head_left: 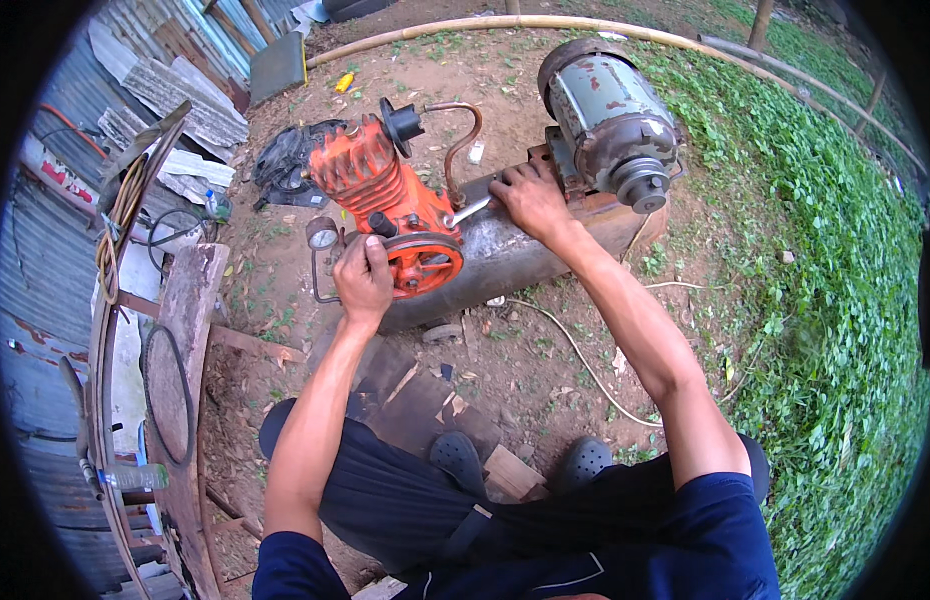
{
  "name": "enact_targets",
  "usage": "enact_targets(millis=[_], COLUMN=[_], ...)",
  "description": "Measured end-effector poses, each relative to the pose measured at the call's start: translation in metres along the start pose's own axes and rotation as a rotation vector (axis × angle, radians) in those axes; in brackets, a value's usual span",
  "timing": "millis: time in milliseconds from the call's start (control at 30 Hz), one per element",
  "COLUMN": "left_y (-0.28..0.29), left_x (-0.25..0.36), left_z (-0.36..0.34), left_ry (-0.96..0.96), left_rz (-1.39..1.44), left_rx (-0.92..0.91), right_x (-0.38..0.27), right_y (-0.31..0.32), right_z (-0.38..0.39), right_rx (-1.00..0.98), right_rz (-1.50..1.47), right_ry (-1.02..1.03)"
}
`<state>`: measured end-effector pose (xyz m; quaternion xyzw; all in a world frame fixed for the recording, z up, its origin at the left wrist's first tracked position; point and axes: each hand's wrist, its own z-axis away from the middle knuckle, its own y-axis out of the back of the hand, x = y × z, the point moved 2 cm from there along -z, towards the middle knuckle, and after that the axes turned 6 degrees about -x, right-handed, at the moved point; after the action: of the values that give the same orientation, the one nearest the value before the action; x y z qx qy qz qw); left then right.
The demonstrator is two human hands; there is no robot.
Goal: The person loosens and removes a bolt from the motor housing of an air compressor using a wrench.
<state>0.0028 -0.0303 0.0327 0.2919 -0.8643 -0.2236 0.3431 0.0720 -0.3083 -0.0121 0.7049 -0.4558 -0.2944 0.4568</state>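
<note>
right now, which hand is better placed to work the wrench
Probably the right hand: it is right at one end of the wrench, while the left hand is at the rim of the wheel.

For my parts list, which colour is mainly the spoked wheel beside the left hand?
The spoked wheel is mainly orange; it shows in the head view.

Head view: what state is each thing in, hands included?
Left hand: curled on the pulley wheel's rim
Right hand: at the wrench's outer end, grip partly hidden
Wrench: slanting between pump and right hand
Orange pump: mounted on the tank, grimy
Pulley wheel: no belt visible on it
Motor: mounted on the tank, paint chipped
Tank: lying lengthwise, stained
Gauge: attached, reading illegible
Plastic bottle: lying sideways
</note>
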Motion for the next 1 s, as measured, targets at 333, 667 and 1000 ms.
enact_targets(millis=[333,667,1000], left_y=[0.006,0.0,0.0], left_x=[0.003,0.002,0.012], left_z=[0.001,-0.001,-0.003], left_ry=[0.043,0.059,0.059], left_rz=[0.014,0.021,-0.006], left_rx=[0.031,0.033,0.047], right_x=[-0.066,-0.108,-0.111], right_y=[0.033,-0.001,-0.017], right_z=[0.017,0.051,0.05], right_rx=[-0.415,-0.494,-0.59], right_rz=[-0.897,-1.597,-1.726], right_ry=[-0.442,-0.679,-0.724])
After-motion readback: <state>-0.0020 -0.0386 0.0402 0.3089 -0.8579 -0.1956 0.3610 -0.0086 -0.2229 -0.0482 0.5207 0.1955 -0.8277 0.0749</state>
